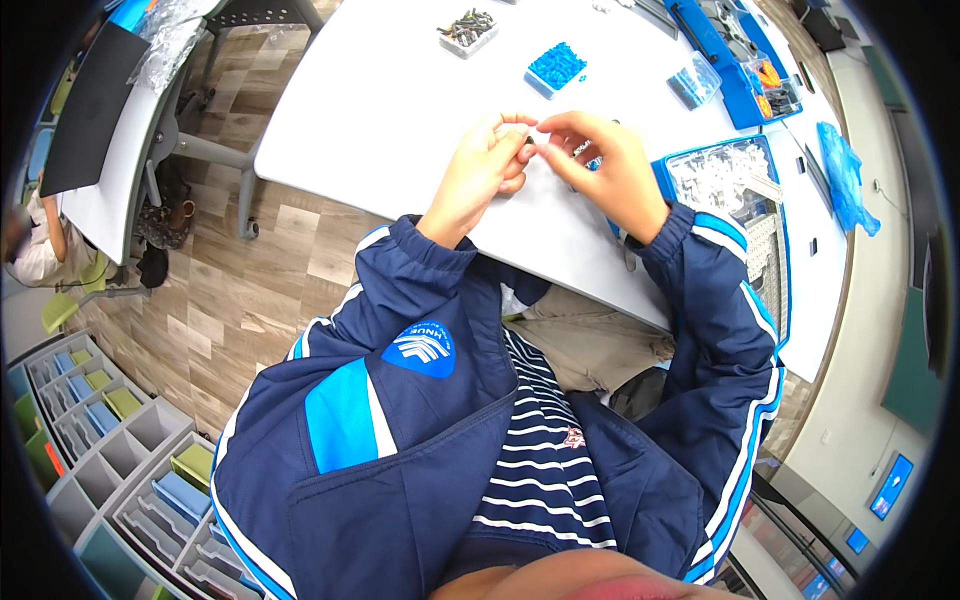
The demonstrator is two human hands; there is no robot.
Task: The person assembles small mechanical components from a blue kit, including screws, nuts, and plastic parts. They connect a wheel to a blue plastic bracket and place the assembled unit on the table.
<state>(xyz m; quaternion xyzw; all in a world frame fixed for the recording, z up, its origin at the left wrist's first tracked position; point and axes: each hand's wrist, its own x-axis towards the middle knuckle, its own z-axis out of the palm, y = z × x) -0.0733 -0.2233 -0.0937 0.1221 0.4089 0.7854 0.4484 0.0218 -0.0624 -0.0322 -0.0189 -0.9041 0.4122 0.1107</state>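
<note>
I'm seeing the left hand [478,175] and right hand [605,165] meeting over the white table [380,110], fingertips pinching a small white part [528,135] between them. Behind are sitting a tray of dark bits [467,30], a blue-piece tray [556,68], then a white-parts bin [725,178].

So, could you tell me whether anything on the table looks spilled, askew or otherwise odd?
Nothing stands out. The blue pieces and dark pieces sit in their small trays, the white parts stay in their bin, and both hands, left hand and right hand, pinch something small over the white table.
</note>
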